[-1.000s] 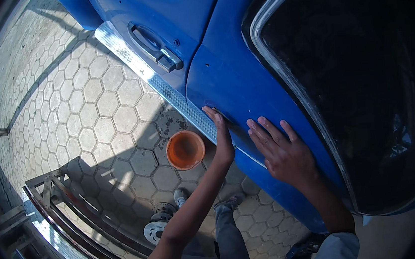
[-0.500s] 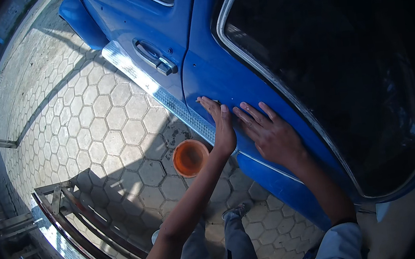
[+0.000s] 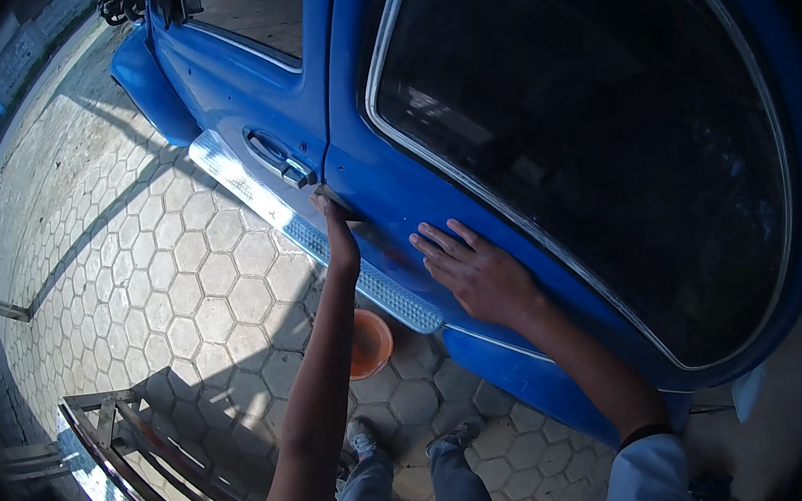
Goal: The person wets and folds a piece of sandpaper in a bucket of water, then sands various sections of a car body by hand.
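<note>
My left hand [image 3: 337, 232] presses a small greyish-brown pad [image 3: 341, 210], partly hidden by the fingers, to the blue car's side [image 3: 383, 214], just below the chrome door handle [image 3: 287, 165] and beside the seam between door and rear panel. My right hand [image 3: 466, 268] lies to the right, fingers extended and spread on the blue panel under the large dark rear window [image 3: 584, 146], holding nothing. A silver textured running board [image 3: 396, 299] runs along the car's lower edge, behind my left forearm.
An orange-brown bowl [image 3: 371, 340] sits on the hexagonal pavers [image 3: 184, 305] below the car, partly behind my left forearm. A rusty metal frame [image 3: 129, 431] stands at lower left. The blue rear fender [image 3: 515, 380] curves out at lower right. A motorbike [image 3: 117, 5] shows at the far top left.
My left hand has slid with the pad along the panel up and leftward, nearer the handle. The view has shifted, showing more of the windows and the car's front end.
</note>
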Demonstrator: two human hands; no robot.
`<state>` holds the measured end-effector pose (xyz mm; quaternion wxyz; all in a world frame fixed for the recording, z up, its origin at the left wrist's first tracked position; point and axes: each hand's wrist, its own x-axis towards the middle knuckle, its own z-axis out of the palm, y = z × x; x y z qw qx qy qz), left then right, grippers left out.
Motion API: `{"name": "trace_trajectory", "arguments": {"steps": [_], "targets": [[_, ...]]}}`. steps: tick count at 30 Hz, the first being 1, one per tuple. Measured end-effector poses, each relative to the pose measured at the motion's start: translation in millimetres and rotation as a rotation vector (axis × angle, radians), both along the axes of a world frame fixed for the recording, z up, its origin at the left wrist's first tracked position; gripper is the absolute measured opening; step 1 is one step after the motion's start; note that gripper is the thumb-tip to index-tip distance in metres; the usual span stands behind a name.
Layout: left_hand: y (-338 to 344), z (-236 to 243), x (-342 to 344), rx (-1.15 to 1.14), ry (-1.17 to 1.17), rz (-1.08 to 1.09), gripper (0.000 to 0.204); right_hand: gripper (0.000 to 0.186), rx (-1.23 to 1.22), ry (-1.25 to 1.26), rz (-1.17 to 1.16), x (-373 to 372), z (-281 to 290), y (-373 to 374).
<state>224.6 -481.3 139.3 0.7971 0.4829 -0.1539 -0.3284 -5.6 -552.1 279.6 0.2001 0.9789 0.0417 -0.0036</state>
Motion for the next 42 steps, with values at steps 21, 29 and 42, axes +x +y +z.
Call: {"name": "trace_trajectory", "arguments": {"steps": [21,29,42], "targets": [[29,99,-54,0.444,-1.034,-0.139,0.072,0.043,-0.026,0.049,-0.034,1,5,5],[2,120,3,0.442,-0.983,0.067,0.073,0.040,-0.012,0.013,-0.022,5,8,6],[8,114,-3,0.522,-1.064,0.033,0.076,0.042,0.019,0.046,-0.057,8,13,8]]}}
